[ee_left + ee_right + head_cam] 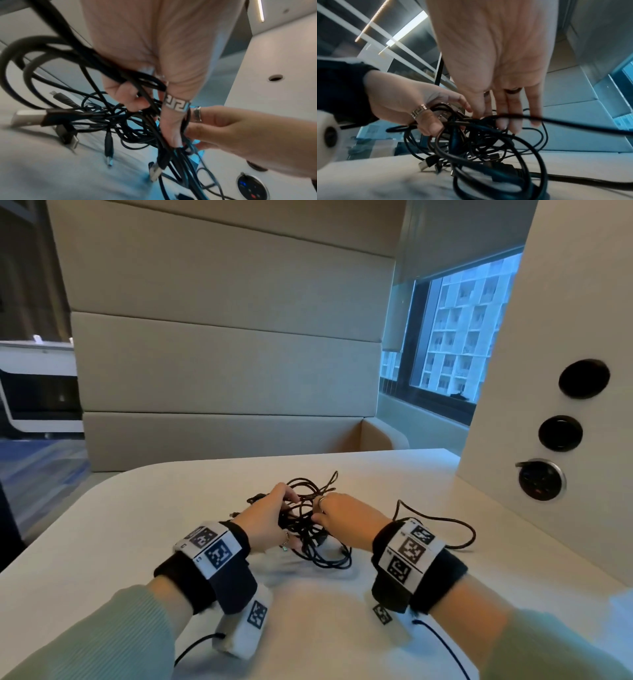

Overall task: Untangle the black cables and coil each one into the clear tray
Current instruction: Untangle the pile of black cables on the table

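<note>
On the table (394, 474) lies the tangle of black cables (310, 529), the left hand (265, 522) gripping several strands, the right hand (346, 517) pinching one loop; untangling just begins, next probably freeing one end.

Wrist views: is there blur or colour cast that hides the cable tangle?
Left wrist: cables near the lens smeared, plugs readable, blue cast. Right wrist: table foreground blurred, tangle fairly sharp. Head: hands and tangle clear, wide-angle bending at edges.
</note>
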Demonstrator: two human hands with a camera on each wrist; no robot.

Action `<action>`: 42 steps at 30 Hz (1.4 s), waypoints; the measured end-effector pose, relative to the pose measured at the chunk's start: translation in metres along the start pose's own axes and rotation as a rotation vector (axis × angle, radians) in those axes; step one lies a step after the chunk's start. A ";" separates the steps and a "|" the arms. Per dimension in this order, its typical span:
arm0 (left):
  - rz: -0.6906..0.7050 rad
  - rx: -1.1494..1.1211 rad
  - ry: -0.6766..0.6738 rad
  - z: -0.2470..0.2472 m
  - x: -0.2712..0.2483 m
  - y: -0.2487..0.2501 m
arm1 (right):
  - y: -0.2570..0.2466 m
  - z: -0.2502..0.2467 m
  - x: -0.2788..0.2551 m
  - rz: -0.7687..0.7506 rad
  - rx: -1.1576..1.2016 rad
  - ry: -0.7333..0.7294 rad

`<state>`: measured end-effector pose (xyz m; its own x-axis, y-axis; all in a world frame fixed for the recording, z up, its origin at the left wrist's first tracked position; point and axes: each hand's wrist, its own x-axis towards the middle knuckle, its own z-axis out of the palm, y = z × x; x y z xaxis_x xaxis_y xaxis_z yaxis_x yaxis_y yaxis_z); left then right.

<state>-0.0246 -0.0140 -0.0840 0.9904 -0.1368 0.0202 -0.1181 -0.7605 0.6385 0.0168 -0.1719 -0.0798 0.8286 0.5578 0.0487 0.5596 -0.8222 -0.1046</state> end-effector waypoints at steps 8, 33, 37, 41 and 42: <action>0.140 -0.145 0.229 -0.027 -0.009 0.010 | 0.005 -0.048 -0.019 -0.031 0.783 0.521; 0.229 0.529 0.388 -0.029 -0.012 0.002 | 0.025 -0.068 -0.045 0.098 0.423 0.208; 0.326 0.523 0.529 -0.023 -0.014 0.002 | -0.007 -0.058 -0.040 0.080 0.052 0.086; 0.407 0.450 0.680 -0.022 -0.011 0.003 | -0.026 -0.040 -0.034 0.090 -0.160 0.054; 0.427 0.447 0.697 -0.022 -0.010 0.003 | -0.027 -0.035 -0.031 0.072 -0.067 0.037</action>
<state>-0.0335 -0.0012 -0.0654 0.6589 -0.1594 0.7352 -0.3555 -0.9272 0.1176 -0.0240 -0.1708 -0.0442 0.8661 0.4934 0.0807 0.4975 -0.8664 -0.0423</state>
